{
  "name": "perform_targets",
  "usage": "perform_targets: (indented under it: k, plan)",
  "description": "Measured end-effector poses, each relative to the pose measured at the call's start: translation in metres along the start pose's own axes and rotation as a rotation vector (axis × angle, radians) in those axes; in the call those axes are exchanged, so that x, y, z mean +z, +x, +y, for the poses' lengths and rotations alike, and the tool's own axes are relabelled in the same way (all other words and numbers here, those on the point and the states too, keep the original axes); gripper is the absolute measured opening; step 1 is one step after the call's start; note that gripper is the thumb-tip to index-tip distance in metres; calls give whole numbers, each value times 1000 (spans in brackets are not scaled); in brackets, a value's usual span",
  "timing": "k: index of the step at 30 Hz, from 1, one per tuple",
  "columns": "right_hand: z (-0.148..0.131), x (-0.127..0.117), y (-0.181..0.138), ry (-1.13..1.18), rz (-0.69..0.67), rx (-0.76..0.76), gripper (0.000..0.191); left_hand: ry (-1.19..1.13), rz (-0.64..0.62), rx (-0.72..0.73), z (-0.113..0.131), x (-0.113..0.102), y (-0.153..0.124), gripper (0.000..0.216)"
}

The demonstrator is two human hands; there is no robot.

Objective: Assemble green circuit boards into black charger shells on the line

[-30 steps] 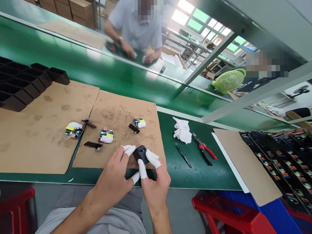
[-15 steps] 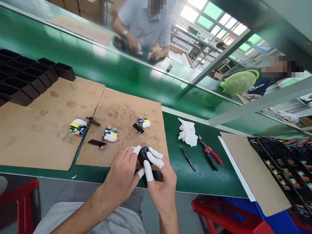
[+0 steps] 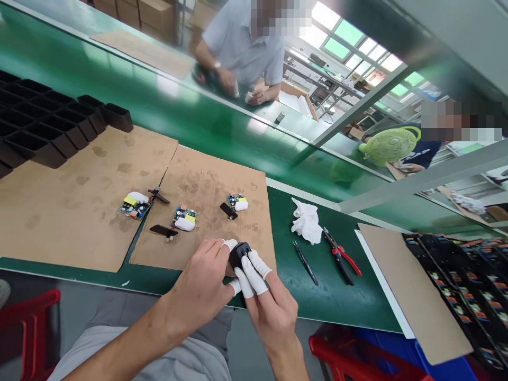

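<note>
A small black box-shaped plastic casing is between my two hands, above the front edge of the cardboard. From its left side, my left hand grips it with white-covered fingertips. My right hand, also in white finger cots, has its fingers pressed together against the casing's right side and front; anything small between them is hidden. Beyond the hands lie three circuit boards on cardboard: a right one, a middle one and a left one. Each has a black flat piece beside it.
Right of the cardboard lie tweezers, red-handled pliers and a crumpled white cloth. Black bins stand at far left, and a black tray of boards at far right. Two people sit across the bench beyond a green partition.
My right hand has shifted right and lower, its fingers now drawn together at the casing's front. The casing is turned a little, showing more of its top. The view has shifted slightly.
</note>
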State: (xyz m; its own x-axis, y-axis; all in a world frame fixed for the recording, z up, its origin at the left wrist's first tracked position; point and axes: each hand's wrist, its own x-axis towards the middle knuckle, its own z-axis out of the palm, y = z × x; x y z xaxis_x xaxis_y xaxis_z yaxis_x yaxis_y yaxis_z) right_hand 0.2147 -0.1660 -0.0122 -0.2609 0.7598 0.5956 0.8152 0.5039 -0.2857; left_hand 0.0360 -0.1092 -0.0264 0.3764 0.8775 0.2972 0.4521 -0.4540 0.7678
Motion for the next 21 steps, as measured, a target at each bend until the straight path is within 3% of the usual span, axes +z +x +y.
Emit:
perform_targets:
  k: [6,9,13,16,21]
  plan:
    - [-3,10,3,21,22,26,61,3,-40,-33,-5,2,0,39]
    - [-6,7,6,-1,54,27,63,-21,-55,-37,-8,-2,-5,53]
    - [-9,2,5,-65,126,73,73,-89,34,-103,-16,-13,-23,68]
    - [-6,9,3,-79,148,96,64,-61,102,-142,-23,-16,-34,58]
    - [0,22,1,-80,139,123,46,1,129,-91,-28,-11,-38,49]
